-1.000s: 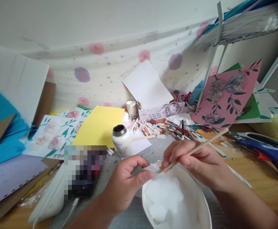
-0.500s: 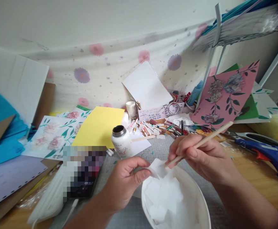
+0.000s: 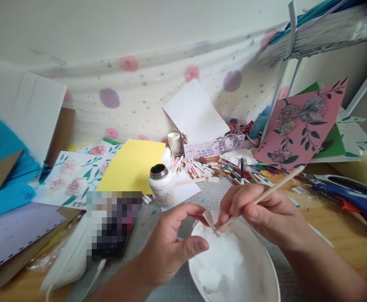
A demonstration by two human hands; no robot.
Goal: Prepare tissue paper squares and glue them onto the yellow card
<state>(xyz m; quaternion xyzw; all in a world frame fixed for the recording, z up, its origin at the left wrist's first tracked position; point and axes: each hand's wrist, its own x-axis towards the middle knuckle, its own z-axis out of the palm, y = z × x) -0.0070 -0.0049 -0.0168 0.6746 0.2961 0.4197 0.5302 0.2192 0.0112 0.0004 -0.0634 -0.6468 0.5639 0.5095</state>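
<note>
My right hand [image 3: 265, 214] grips a thin wooden stick [image 3: 279, 184], its lower tip pointing down over a white bowl [image 3: 274, 268]. At that tip a small folded piece of white paper [image 3: 209, 218] stands against the stick. My left hand [image 3: 166, 241] is beside the bowl's left rim; its thumb is spread away from the fingers, and the fingertips reach the edge of the paper piece. Inside the bowl lies a heap of white paper scraps [image 3: 222, 260].
A white bottle without a lid [image 3: 161, 186] stands behind my left hand. Left of it lie a phone [image 3: 114, 235] and yellow paper [image 3: 133, 165]. Markers [image 3: 196, 167] are scattered at the back. A blue glue gun [image 3: 343, 197] and scissors [image 3: 353, 180] lie at right.
My left thumb has come away from the paper piece and dropped lower. The paper is now folded more upright against the stick, and the stick's tip has shifted slightly left and down.
</note>
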